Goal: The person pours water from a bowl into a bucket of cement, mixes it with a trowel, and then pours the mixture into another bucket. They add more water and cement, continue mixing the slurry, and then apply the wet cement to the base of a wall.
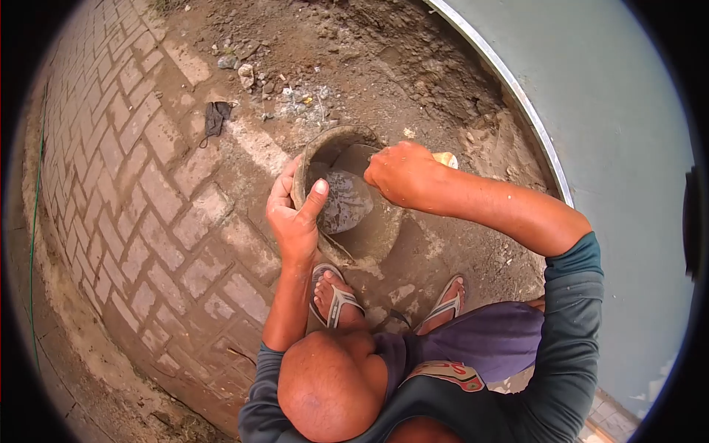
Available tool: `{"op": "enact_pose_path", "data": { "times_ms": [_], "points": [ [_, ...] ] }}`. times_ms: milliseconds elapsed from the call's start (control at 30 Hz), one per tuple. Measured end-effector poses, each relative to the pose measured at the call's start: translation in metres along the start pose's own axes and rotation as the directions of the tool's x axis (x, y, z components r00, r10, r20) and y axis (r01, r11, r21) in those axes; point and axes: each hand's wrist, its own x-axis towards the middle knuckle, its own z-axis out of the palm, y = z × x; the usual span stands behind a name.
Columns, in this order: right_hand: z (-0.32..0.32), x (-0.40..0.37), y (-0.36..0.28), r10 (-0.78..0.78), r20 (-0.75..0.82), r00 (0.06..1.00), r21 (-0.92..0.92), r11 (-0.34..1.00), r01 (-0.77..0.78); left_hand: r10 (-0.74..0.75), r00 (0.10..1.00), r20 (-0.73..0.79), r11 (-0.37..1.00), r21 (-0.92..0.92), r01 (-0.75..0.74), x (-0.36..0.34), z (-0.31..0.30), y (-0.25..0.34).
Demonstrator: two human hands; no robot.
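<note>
A mud-coloured bucket (378, 240) stands on the ground in front of my feet, with watery grey mix (343, 203) inside. My left hand (294, 214) is closed on the left side of its rim, thumb over the edge. My right hand (406, 175) is a fist over the bucket's right side, wrapped round the handle of what looks like a trowel (444, 159). The pale handle end sticks out past the fist. A flat grey part, apparently the blade, reaches into the bucket, partly hidden by my fingers.
Brick paving (162, 199) covers the left side. A dark cloth (216, 120) and several stones (246, 75) lie beyond the bucket, near loose soil (369, 52). At right is a grey surface (613, 133) with a pale metal edge (509, 77). My sandalled feet (336, 295) are close behind the bucket.
</note>
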Motion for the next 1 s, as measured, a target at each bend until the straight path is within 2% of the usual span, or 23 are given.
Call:
{"op": "enact_pose_path", "data": {
  "times_ms": [33,100,133,200,267,300,367,400,467,500,633,700,733,800,833,867,933,1000],
  "points": [
    [0.000,-0.010,0.011,0.042,-0.002,0.999,0.006,0.999,-0.042,-0.024,0.999,0.028,0.999,0.035,0.023,-0.006,0.004,0.000],
    [0.000,-0.028,0.028,0.048,0.324,0.945,0.131,0.987,-0.095,-0.050,0.995,0.083,0.998,0.028,0.048,-0.017,0.014,-0.007],
    [0.014,-0.037,0.039,0.071,0.313,0.947,0.134,0.984,-0.118,-0.056,0.993,0.103,0.998,0.025,0.054,-0.017,0.018,-0.009],
    [0.065,-0.061,0.062,-0.097,0.437,0.894,0.439,0.891,-0.118,-0.062,0.988,0.144,0.998,0.021,0.060,-0.023,0.025,-0.011],
    [0.090,-0.096,0.049,-0.100,0.384,0.918,0.773,0.579,-0.260,-0.087,0.980,0.177,0.996,0.022,0.085,-0.027,0.029,-0.019],
    [0.101,-0.108,0.041,-0.095,0.381,0.920,0.772,0.580,-0.259,-0.098,0.979,0.177,0.995,0.028,0.094,-0.030,0.030,-0.021],
    [0.118,-0.124,0.028,-0.027,0.190,0.981,0.947,0.268,-0.176,-0.104,0.984,0.148,0.994,-0.008,0.106,-0.027,0.031,-0.022],
    [0.122,-0.127,0.025,-0.030,0.194,0.981,0.950,0.255,-0.180,-0.118,0.987,0.112,0.991,-0.045,0.124,-0.029,0.032,-0.021],
    [0.124,-0.129,0.020,0.087,0.173,0.981,0.907,0.374,-0.193,-0.184,0.976,0.114,0.980,-0.059,0.191,-0.031,0.030,-0.019],
    [0.118,-0.130,0.019,0.096,0.208,0.973,0.918,0.325,-0.228,-0.189,0.979,0.079,0.977,-0.080,0.196,-0.029,0.026,-0.021],
    [0.105,-0.131,0.021,0.082,0.157,0.984,0.937,0.301,-0.175,-0.176,0.984,-0.001,0.974,-0.143,0.174,-0.023,-0.008,-0.031],
    [0.094,-0.130,0.022,0.083,0.164,0.983,0.968,0.179,-0.176,-0.175,0.985,-0.014,0.962,-0.216,0.167,-0.022,-0.016,-0.025],
    [0.088,-0.129,0.025,0.085,0.157,0.984,0.968,0.183,-0.171,-0.168,0.986,-0.012,0.963,-0.216,0.161,-0.022,-0.018,-0.021],
    [0.078,-0.124,0.037,0.104,0.133,0.986,0.987,0.071,-0.141,-0.174,0.973,-0.153,0.962,-0.238,0.135,-0.021,-0.022,-0.014],
    [0.080,-0.121,0.047,0.094,0.124,0.988,0.992,-0.035,-0.121,-0.172,0.972,-0.160,0.961,-0.246,0.129,-0.019,-0.032,-0.018],
    [0.083,-0.116,0.060,0.098,0.116,0.988,0.993,-0.029,-0.114,-0.163,0.975,-0.154,0.961,-0.247,0.122,-0.019,-0.038,-0.023],
    [0.087,-0.103,0.091,0.157,0.107,0.982,0.972,-0.224,-0.071,-0.132,0.968,-0.214,0.981,-0.168,0.097,-0.015,-0.047,-0.029],
    [0.097,-0.087,0.131,0.216,0.108,0.970,0.913,-0.407,-0.011,-0.136,0.975,-0.173,0.979,-0.176,0.105,-0.010,-0.059,-0.032]
  ]
}}
